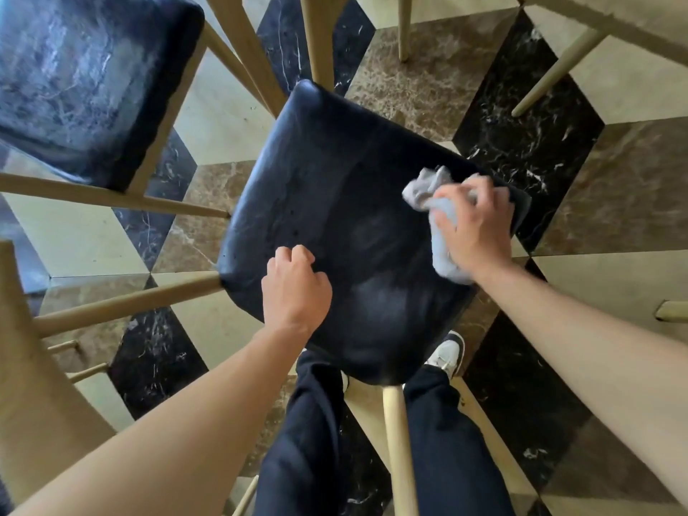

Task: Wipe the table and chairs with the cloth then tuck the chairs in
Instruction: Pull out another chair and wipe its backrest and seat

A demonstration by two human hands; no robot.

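Cloth (pixel 439 214) lies bunched under the right hand (pixel 474 227), near the far right corner of the dark seat (pixel 335 202). The fingers curl down over it and press it flat on the leather, so the hand is closed on the cloth, with grey folds coming out in front of the fingertips and behind the wrist. I think it is held crumpled like this so that the palm can push hard and the cloth does not slip away during the wipe. The left hand (pixel 294 288) rests on the near left part of the seat in a loose fist, fingers pressed together, holding nothing — most likely it steadies the chair so it does not slide on the smooth marble floor (pixel 528 143). The chair stands pulled out, between the person's legs and the table (pixel 614 16), which gives room to reach the whole seat. A second chair (pixel 85 83) stands to the left — also not tucked in. The tucking step is not yet done for these two.
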